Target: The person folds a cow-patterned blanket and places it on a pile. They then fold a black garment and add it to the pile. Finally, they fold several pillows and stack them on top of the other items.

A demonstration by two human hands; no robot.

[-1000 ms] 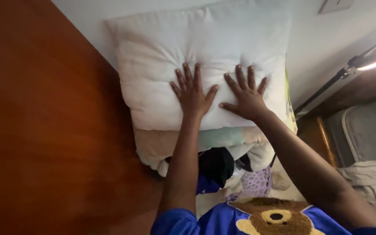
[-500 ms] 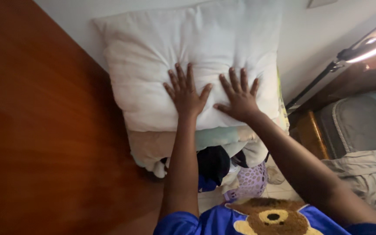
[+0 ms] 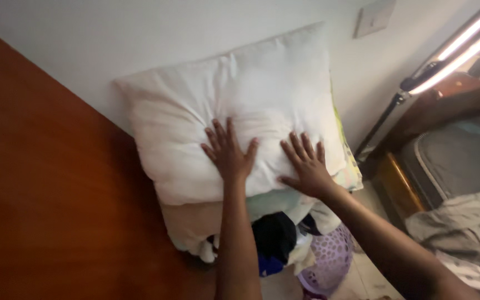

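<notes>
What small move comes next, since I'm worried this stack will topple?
Probably press down evenly and centre it. Both the left hand and right hand lie flat, fingers spread, on the white pillow, which overhangs the folded bedding heaped over the purple basket.

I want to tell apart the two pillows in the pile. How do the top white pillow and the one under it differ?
The white pillow lies on top, fully visible, with both the left hand and right hand flat on it. The lower pillow is beige, mostly covered, showing only its front edge, and neither hand touches it. Both look soft and stuffed.
</notes>
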